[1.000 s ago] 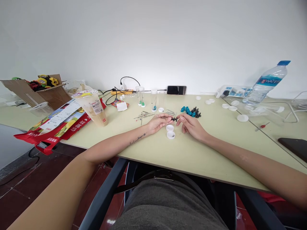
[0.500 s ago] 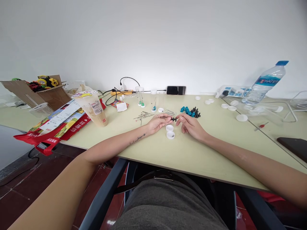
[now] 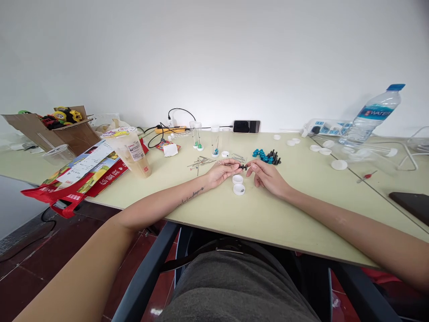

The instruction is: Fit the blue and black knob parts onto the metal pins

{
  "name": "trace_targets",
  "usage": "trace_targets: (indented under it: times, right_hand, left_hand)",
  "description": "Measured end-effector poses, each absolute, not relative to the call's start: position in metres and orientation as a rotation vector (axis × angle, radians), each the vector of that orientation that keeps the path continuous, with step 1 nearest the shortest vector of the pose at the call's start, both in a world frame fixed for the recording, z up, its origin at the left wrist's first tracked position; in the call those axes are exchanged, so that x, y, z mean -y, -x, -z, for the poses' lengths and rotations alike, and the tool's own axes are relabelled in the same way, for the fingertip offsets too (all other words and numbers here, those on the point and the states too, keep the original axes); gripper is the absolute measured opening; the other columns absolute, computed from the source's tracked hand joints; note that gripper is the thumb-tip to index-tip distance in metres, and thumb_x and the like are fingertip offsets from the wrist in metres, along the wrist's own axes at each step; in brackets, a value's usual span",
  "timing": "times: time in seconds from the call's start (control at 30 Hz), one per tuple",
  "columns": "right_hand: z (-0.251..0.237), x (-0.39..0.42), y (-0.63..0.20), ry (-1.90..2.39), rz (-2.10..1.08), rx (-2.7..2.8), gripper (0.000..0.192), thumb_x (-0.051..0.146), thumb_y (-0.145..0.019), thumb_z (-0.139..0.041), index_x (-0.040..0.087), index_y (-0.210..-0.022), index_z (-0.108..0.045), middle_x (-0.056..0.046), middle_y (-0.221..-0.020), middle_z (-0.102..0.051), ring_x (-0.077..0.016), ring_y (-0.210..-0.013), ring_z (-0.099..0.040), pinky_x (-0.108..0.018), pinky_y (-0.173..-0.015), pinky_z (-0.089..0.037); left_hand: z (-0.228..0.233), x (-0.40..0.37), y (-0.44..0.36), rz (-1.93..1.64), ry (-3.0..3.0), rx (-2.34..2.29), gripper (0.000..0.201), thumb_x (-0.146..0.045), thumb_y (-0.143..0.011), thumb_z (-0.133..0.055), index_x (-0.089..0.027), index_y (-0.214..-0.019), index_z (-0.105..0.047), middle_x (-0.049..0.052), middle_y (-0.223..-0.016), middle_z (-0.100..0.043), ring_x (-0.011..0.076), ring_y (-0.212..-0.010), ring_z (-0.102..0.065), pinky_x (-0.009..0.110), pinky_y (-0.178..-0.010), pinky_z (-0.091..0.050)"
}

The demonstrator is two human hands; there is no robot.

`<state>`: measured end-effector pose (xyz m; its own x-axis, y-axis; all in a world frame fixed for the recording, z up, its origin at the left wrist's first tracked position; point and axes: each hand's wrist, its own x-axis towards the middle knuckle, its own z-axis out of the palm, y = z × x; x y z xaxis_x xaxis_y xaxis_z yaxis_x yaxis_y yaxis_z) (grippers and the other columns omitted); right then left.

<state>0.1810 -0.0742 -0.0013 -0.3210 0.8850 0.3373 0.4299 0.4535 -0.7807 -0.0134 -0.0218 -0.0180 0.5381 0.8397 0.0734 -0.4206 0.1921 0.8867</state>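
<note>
Nothing has visibly moved since before: left hand (image 3: 221,171) and right hand (image 3: 266,177) fingers stay pinched on a small black bead (image 3: 243,167) and pin, above two white caps (image 3: 238,184) on the counter (image 3: 268,214). Steadiness is best kept by resting both wrists.

matt pale-green laminate table (image 3: 268,214). clear glossy plastic water bottle (image 3: 370,117). white smooth plastic caps (image 3: 238,184). thin shiny metal pins (image 3: 201,162). glossy blue and black plastic beads (image 3: 267,156). brown matt cardboard box (image 3: 50,129). translucent plastic drink cup (image 3: 131,152), paper label.
</note>
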Motion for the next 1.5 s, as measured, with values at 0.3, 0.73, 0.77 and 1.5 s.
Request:
trace_targets:
  times: [0.3, 0.73, 0.77, 1.5]
  right_hand:
    - [0.0009, 0.0746, -0.1809, 1.11, -0.723, 1.933, 0.04, 0.055, -0.091, -0.032, 0.022, -0.1, -0.053, -0.004, -0.088, -0.065, -0.0106, -0.045, -0.052, -0.027, -0.046, -0.04]
    - [0.0017, 0.0741, -0.1806, 1.107, -0.724, 1.942, 0.04, 0.055, -0.091, -0.032, 0.022, -0.097, -0.054, -0.004, -0.088, -0.064, -0.011, -0.046, -0.052, -0.027, -0.044, -0.039]
    - [0.0016, 0.0742, -0.1805, 1.106, -0.727, 1.94, 0.04, 0.055, -0.091, -0.032, 0.022, -0.097, -0.053, -0.004, -0.088, -0.064, -0.0111, -0.046, -0.052, -0.027, -0.045, -0.04]
    - [0.0023, 0.0742, -0.1808, 1.102, -0.717, 1.936, 0.041, 0.056, -0.091, -0.032, 0.022, -0.097, -0.054, -0.004, -0.087, -0.065, -0.0098, -0.045, -0.052, -0.025, -0.043, -0.039]
  left_hand:
    - [0.0182, 0.0213, 0.0137, -0.929, -1.036, -0.476, 0.015, -0.007, -0.069, -0.068, -0.011, -0.083, -0.066, 0.003, -0.083, -0.065, 0.0127, -0.084, -0.065, 0.031, -0.099, -0.041]
    - [0.0181, 0.0212, 0.0132, -0.92, -1.034, -0.482, 0.015, -0.006, -0.07, -0.067, -0.011, -0.084, -0.067, 0.005, -0.086, -0.065, 0.0135, -0.085, -0.065, 0.033, -0.1, -0.04]
    - [0.0183, 0.0211, 0.0133, -0.919, -1.037, -0.477, 0.015, -0.007, -0.07, -0.067, -0.011, -0.085, -0.067, 0.005, -0.086, -0.065, 0.0134, -0.085, -0.065, 0.033, -0.1, -0.039]
    - [0.0193, 0.0206, 0.0136, -0.921, -1.038, -0.472, 0.015, -0.007, -0.07, -0.068, -0.011, -0.084, -0.067, 0.004, -0.087, -0.066, 0.0138, -0.085, -0.065, 0.033, -0.1, -0.04]
